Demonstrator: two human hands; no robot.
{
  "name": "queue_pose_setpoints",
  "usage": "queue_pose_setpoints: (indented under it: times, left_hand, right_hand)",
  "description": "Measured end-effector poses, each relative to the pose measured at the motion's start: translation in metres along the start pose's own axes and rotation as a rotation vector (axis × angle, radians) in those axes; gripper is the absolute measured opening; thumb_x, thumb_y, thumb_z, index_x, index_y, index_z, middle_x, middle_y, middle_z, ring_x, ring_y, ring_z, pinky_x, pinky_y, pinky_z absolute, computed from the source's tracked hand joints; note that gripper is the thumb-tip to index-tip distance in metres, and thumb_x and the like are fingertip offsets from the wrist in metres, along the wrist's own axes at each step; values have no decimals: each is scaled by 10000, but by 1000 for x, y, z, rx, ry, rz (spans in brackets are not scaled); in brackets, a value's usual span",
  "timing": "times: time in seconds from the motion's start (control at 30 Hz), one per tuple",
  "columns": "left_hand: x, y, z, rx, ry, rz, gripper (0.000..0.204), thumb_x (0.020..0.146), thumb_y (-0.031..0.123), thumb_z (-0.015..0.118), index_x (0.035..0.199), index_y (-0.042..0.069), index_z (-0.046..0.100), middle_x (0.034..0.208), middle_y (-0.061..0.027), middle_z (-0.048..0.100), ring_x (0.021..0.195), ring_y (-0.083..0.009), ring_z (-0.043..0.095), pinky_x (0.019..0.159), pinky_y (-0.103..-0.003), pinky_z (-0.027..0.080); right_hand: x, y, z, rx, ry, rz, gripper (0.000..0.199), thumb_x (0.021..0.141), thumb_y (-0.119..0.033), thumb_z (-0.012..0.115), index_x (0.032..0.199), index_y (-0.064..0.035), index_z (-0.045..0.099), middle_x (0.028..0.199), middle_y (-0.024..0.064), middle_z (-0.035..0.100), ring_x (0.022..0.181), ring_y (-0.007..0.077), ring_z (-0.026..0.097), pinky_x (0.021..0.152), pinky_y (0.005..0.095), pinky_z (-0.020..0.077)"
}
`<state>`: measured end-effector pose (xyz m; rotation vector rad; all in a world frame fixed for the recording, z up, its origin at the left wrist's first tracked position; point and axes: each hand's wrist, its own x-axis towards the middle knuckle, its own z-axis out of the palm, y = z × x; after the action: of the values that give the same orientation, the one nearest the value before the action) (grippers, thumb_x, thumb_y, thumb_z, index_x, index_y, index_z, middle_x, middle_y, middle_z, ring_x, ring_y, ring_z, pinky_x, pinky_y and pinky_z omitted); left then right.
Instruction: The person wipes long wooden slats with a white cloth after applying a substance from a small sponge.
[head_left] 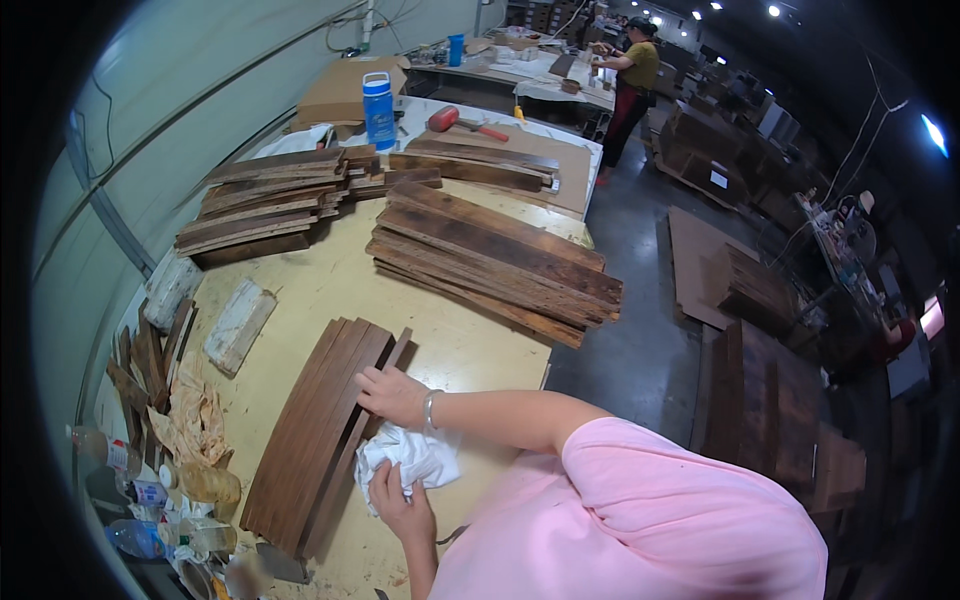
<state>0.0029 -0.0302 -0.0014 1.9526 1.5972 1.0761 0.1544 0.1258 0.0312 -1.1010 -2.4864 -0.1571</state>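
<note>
A row of dark brown wooden strips [312, 420] lies side by side on the yellowish tabletop. Along its right side runs a single narrow wooden strip [400, 348], set slightly apart. My right hand [393, 396], with a silver bangle at the wrist, has its fingers curled over this strip near its far end. Just below it, a crumpled white cloth [425, 455] lies against the strip. My left hand [402, 505] is closed on the cloth's near-left edge, its fingers bent into the folds. The strip's near part passes beside the left hand.
Stacked boards [490, 255] and more planks [270, 205] occupy the table's far part. Wrapped blocks [240, 325], a crumpled tan cloth [195, 410] and several bottles [210, 483] line the left. A blue bottle [379, 112] and red mallet [445, 119] stand beyond. A co-worker [637, 80] works farther off.
</note>
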Motion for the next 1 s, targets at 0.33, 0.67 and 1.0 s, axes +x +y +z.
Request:
queue_pose_setpoints:
  times: [0.33,0.67,1.0]
  left_hand:
    - [-3,-8,5,-27,12,-14,394,697,-1,692,1082,-4,612,1215,-156,553,1155,-360,475,994,-451,372]
    - [9,-2,-11,-146,-90,-54,518,695,3,672,1201,-25,569,1212,-173,555,1156,-341,492,1004,-420,383]
    - [231,60,18,-75,-143,-67,292,864,44,628,1144,-36,601,1119,-147,614,1017,-257,598,901,-347,465]
  right_hand:
    - [-22,12,-21,333,97,160,222,692,-54,653,895,-37,565,985,128,508,983,298,533,750,389,500]
    - [-179,68,-179,319,483,581,90,769,0,635,828,-36,579,862,109,544,797,251,592,680,333,496]
    - [-285,126,-220,1506,599,1663,555,923,-436,605,1207,27,489,1143,134,556,1047,258,578,921,409,475]
